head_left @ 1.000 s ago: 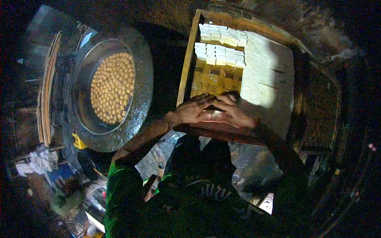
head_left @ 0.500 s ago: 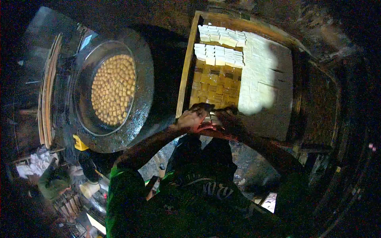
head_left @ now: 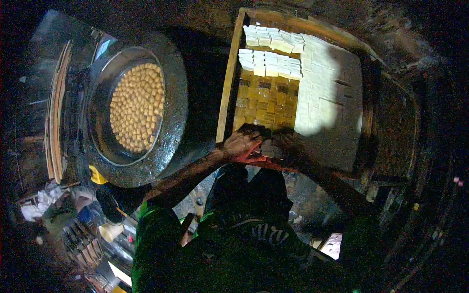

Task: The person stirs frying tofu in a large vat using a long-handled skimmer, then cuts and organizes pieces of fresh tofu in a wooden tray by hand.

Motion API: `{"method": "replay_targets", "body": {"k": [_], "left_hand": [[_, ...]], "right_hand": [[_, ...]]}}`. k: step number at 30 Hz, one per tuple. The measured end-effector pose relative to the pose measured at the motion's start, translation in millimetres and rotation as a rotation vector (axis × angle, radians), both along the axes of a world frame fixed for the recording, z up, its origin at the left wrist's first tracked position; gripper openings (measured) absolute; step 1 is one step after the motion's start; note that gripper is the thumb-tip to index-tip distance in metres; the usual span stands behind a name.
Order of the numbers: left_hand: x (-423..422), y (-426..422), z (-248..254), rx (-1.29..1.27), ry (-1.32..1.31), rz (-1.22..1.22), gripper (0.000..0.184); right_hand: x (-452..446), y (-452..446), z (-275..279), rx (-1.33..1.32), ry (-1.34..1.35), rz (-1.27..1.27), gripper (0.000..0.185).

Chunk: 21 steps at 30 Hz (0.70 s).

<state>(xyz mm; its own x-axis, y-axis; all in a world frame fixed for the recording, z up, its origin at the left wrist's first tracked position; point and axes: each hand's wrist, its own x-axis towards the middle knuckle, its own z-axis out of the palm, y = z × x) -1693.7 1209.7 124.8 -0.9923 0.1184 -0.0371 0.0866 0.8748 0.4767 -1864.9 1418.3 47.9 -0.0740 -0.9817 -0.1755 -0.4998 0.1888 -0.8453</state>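
bracketing pale blocks (head_left: pixel 269 148), left hand (head_left: pixel 242 146) and right hand (head_left: pixel 288 146) curl inward (grip unclear)

A hand could pass over the bare woven mat (head_left: pixel 264 105); white blocks (head_left: pixel 269 61) bar its far end, the wooden rim (head_left: pixel 230 83) (raised) its left side.

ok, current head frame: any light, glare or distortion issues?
Head view: white blocks brightly lit, shadow cutting across the white slab; left hand dim, right hand nearly lost in shadow. Head view: bright glints on the pan rim. Head view: tray's far edge bows, likely wide-angle distortion; dark areas look grainy.
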Motion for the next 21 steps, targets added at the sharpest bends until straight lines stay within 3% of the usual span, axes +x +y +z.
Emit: {"method": "replay_targets", "body": {"k": [2,3,5,6,8,9,11,13,15,16,19,21], "left_hand": [[2,1,4,0.019,-0.071,0.003,0.075],[5,1,-2,0.006,0.069,0.011,0.061],[12,1,-37,-0.005,0.213,0.02,0.047],[19,2,-79,-0.011,0.142,0.034,0.045],[9,-3,-66,-0.019,0.073,0.049,0.044],[-12,-13,0,-0.004,-0.187,0.018,0.044],[-31,-22,35,0.014,-0.447,-0.017,0.045],[-30,-22,27,-0.074,-0.286,0.086,0.047],[-32,-27,45,-0.038,-0.068,0.129,0.052],[-36,-31,47,-0.011,0.073,0.129,0.053],[-45,-37,23,-0.223,0.181,0.126,0.057],[-52,-43,12,-0.225,0.163,0.122,0.062]], "right_hand": [[2,4,-6,-0.019,0.176,0.03,0.053],[2,4,-9,-0.028,0.234,0.044,0.052],[-3,5,-14,-0.054,0.319,0.057,0.05],[-7,7,-21,-0.071,0.352,0.064,0.049],[-20,3,-18,-0.102,0.392,0.079,0.048],[-27,-3,-8,-0.116,0.384,0.088,0.047],[-36,-30,48,-0.081,0.291,0.107,0.049],[-39,-49,79,-0.031,0.183,0.116,0.051],[-40,-60,89,-0.145,0.173,0.074,0.056],[-39,-60,98,-0.28,0.495,0.044,0.056],[-47,-70,59,-0.276,0.723,0.056,0.054],[-48,-76,57,-0.281,0.825,0.05,0.048]]}}
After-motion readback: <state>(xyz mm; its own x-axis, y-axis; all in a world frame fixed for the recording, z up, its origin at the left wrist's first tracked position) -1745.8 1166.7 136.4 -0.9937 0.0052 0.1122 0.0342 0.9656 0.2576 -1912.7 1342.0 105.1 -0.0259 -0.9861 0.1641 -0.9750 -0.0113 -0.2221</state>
